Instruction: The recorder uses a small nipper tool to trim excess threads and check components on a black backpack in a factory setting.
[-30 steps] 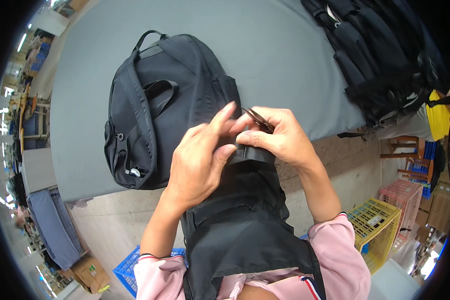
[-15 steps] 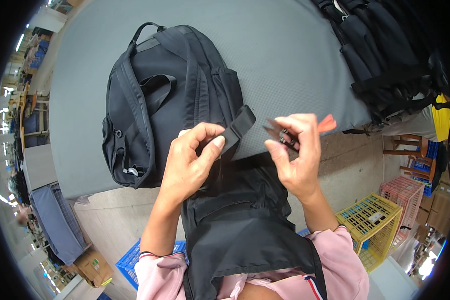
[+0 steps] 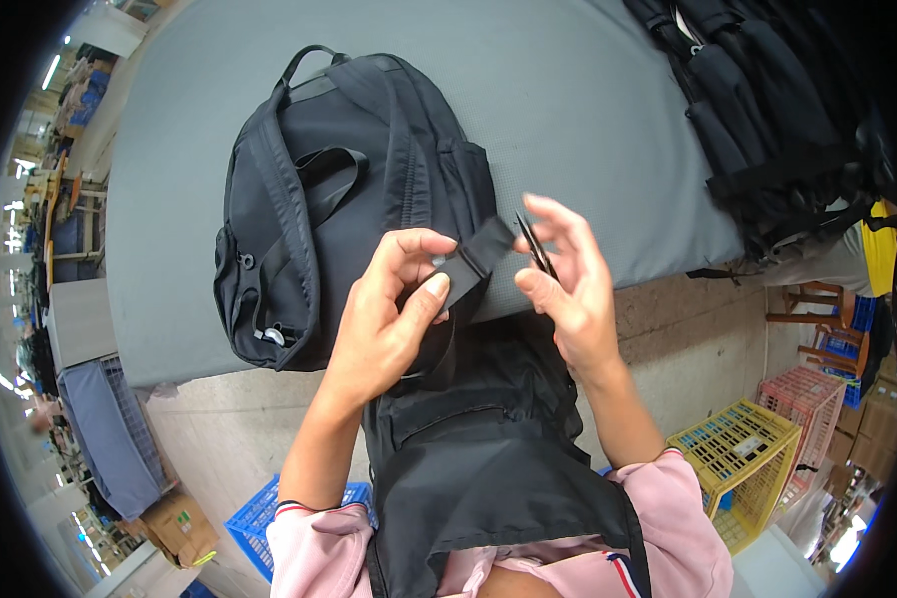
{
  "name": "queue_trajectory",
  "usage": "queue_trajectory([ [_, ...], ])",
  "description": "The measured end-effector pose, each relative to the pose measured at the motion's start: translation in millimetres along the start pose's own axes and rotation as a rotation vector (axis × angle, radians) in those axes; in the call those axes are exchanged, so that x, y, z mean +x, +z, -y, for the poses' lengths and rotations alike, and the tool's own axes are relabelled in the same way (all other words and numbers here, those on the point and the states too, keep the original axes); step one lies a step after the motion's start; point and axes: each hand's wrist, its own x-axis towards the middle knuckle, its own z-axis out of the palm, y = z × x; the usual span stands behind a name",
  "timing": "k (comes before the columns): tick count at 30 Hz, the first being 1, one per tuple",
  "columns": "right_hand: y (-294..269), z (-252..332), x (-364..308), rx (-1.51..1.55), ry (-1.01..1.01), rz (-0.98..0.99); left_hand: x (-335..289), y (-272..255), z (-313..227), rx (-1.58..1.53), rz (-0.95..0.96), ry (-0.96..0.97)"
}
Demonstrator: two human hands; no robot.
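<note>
A black backpack (image 3: 369,125) lies on the grey-covered table with its shoulder straps facing up. Beside its lower right side, my left hand (image 3: 389,304) pinches a black webbing strap (image 3: 490,246) between thumb and fingers, and the strap's free end points up to the right. Dark thread snips (image 3: 536,247) are in my right hand (image 3: 580,299), blades upward and close to that free end. My right index finger is raised off them. I cannot tell whether the blades touch the strap.
More black bags (image 3: 757,110) are piled at the table's (image 3: 568,90) far right. On the floor stand a yellow crate (image 3: 738,444) and a pink crate (image 3: 805,394) to the right. A blue crate (image 3: 254,528) and a cardboard box (image 3: 179,528) are at lower left.
My right hand has moved left and slightly up, bringing the snips beside the strap's end. The orange part of the snips, visible before, is now hidden. The left hand keeps its pinch.
</note>
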Motion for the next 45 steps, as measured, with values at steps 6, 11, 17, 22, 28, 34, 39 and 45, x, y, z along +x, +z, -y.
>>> queue_trajectory([
  [6,7,-11,30,-0.022,0.204,0.230,-1,1,-5,0.464,-0.014,0.240],
  [11,5,-13,31,0.149,0.393,0.296,-3,-4,-3,0.660,-0.032,0.508],
  [17,14,-4,22,0.161,0.288,0.241,2,-17,2,0.913,-0.241,0.418],
  [22,24,-14,29,-0.195,0.139,0.214,3,-15,-8,0.520,-0.034,0.123],
  [28,24,-10,17,-0.779,-0.508,-0.053,0,-21,-3,0.215,-0.027,-0.013],
  [34,17,-7,3,-0.894,-0.581,0.046,2,-22,-4,0.030,0.027,-0.075],
  [39,17,-5,4,-0.968,-0.572,0.125,1,-27,-3,0.021,0.059,-0.093],
  [45,16,6,7,-0.503,-0.253,0.207,1,-24,-7,0.073,0.096,-0.086],
])
